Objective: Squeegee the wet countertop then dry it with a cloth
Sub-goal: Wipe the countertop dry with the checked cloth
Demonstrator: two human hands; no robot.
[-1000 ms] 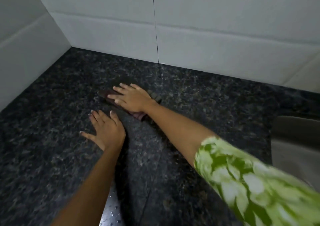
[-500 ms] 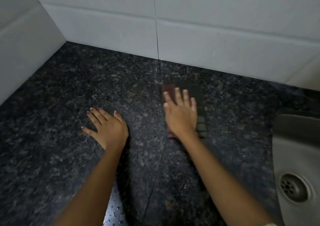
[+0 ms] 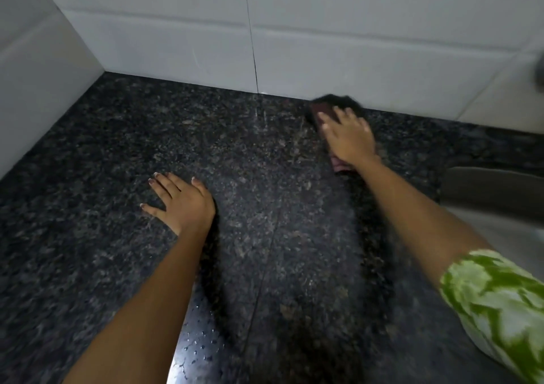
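Observation:
The dark speckled granite countertop point(image 3: 88, 195) fills the view. My right hand point(image 3: 348, 138) presses flat on a dark maroon folded cloth point(image 3: 319, 110) at the back of the counter, close to the white tiled wall; most of the cloth is hidden under the palm and it is blurred. My left hand point(image 3: 179, 201) lies flat on the counter with its fingers spread and holds nothing. Water droplets point(image 3: 197, 342) shine on the counter near the front edge between my forearms. No squeegee is in view.
White tiled walls point(image 3: 182, 51) close the counter at the back and on the left, meeting in a corner. A steel sink point(image 3: 494, 198) lies at the right edge. A thin seam point(image 3: 265, 266) runs front to back through the counter.
My right hand has slid the cloth from the middle left of the counter to the right and then back toward the wall. My left hand has stayed planted.

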